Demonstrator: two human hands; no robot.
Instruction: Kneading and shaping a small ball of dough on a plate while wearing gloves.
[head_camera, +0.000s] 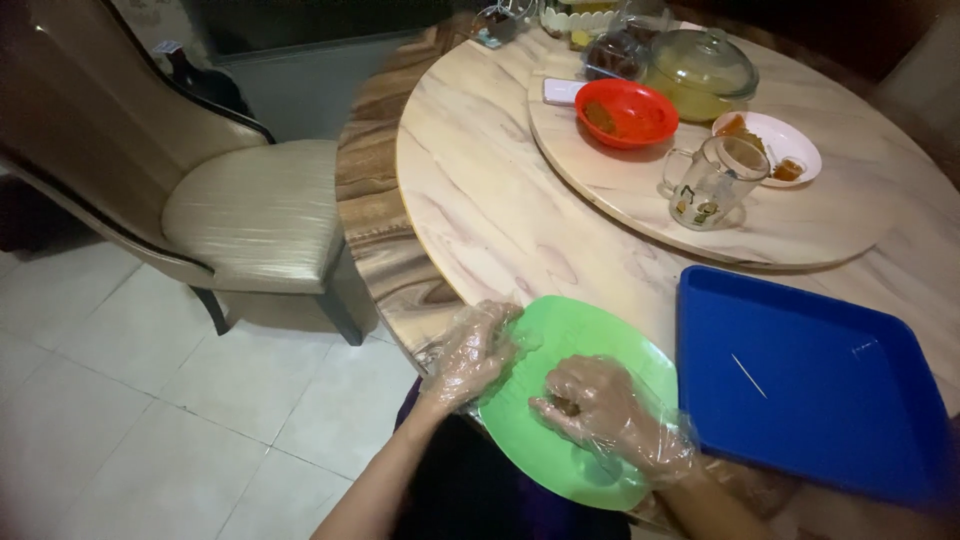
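At table edge (470, 230): green plate (600, 345), round, lying flat, near rim overhanging toward the lap. Left hand (472, 355), in a clear plastic glove, clamped on the plate's left rim, fingers curled over the edge. Right hand (600, 405), gloved the same way, resting on the plate's middle, fingertips pinched together on a small brown lump (566, 406); too small to tell what kind.

Just right of the plate, close but whether touching cannot be told: blue tray (800, 330), square, shallow, with a thin pale stick (748, 375) lying slantwise inside.

Farther back, on a round turntable (800, 225) of the same pale marble: glass mug (712, 182) with small coloured figures, handle to the left; red bowl (640, 125) with something brown inside; white dish (790, 135) with orange and brown bits, just behind the mug; lidded glass pot (700, 65) with yellowish contents behind the bowl. More jars at the far edge, blurred.

Left of the table, well apart from the hands: beige cushioned chair (250, 210) with dark legs, on a pale tiled floor (130, 400).
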